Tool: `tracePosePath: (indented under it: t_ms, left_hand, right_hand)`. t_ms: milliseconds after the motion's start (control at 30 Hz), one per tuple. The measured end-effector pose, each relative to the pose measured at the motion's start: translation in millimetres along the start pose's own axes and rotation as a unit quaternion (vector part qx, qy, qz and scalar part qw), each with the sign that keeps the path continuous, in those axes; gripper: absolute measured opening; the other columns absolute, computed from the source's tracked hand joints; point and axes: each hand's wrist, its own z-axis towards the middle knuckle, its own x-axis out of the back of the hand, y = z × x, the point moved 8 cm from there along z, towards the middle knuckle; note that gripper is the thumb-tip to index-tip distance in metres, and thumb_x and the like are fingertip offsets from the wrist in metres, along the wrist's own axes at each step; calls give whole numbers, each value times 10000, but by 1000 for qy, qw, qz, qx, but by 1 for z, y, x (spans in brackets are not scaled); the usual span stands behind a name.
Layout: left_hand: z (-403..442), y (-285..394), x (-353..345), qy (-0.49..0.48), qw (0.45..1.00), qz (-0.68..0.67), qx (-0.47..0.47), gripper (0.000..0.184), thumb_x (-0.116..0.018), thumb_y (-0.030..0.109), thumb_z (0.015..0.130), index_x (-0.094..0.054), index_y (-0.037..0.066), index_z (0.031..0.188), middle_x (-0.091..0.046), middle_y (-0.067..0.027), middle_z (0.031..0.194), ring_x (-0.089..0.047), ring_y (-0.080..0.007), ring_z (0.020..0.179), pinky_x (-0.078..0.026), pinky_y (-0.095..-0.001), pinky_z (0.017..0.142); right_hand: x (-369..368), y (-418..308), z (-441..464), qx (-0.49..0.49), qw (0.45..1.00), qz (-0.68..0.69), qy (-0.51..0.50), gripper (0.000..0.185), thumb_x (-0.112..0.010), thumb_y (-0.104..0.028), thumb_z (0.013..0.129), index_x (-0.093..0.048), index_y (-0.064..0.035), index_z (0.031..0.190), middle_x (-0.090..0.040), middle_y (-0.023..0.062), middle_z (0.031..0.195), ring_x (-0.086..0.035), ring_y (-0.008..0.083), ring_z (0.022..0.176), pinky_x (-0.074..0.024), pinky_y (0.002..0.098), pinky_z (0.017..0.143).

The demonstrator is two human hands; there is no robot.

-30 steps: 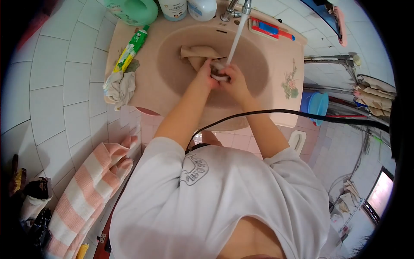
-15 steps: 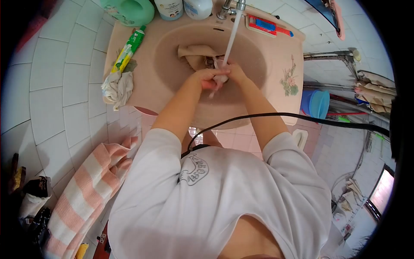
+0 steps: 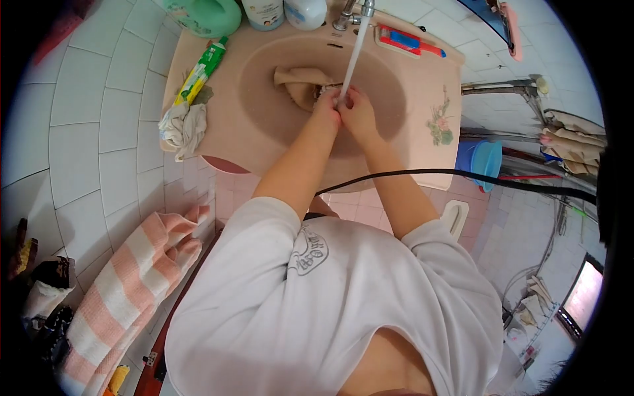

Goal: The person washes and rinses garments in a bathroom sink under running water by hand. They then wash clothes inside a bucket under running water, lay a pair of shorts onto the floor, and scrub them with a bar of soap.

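Both hands are together over the pink sink basin (image 3: 389,92), under a stream of running water (image 3: 353,63) from the metal faucet (image 3: 346,14). My left hand (image 3: 327,105) has its fingers curled in against my right hand (image 3: 357,111), which is also closed. A small pale, wet thing seems to be between them, mostly covered by the fingers. Just left of my hands, a tan cloth (image 3: 298,80) lies bunched in the basin, with a darker patterned bit beside it.
Along the counter's left are a green-yellow tube (image 3: 201,71) and a crumpled white cloth (image 3: 183,129). Bottles (image 3: 264,13) stand at the back. A red-blue brush (image 3: 408,41) lies at right. A black cable (image 3: 422,173) crosses before me; a blue bucket (image 3: 485,160) is beyond.
Both hands have moved slightly up, closer together under the water. The pale wet thing that hung below the fingers is now mostly hidden. The view has shifted slightly.
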Motion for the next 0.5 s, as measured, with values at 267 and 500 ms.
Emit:
tracePosePath:
  t_ms: [267, 500]
  left_hand:
    - [18, 0, -2, -27, 999, -33, -20, 172, -415, 113, 833, -535, -5, 867, -555, -118, 840, -551, -256, 755, -490, -382, 683]
    - [9, 12, -12, -61, 989, 27, -133, 356, -418, 318, 875, -462, -30, 934, -533, -149, 891, -547, -293, 826, -468, -389, 747]
  right_hand:
    - [13, -20, 5, 0, 999, -37, -16, 173, -637, -151, 653, -655, -34, 780, -601, 134, 827, -581, 290, 743, -468, 345, 693]
    - [8, -13, 10, -11, 995, -94, -36, 185, -654, -194, 639, -647, -54, 761, -586, 112, 753, -580, 267, 703, -460, 344, 658]
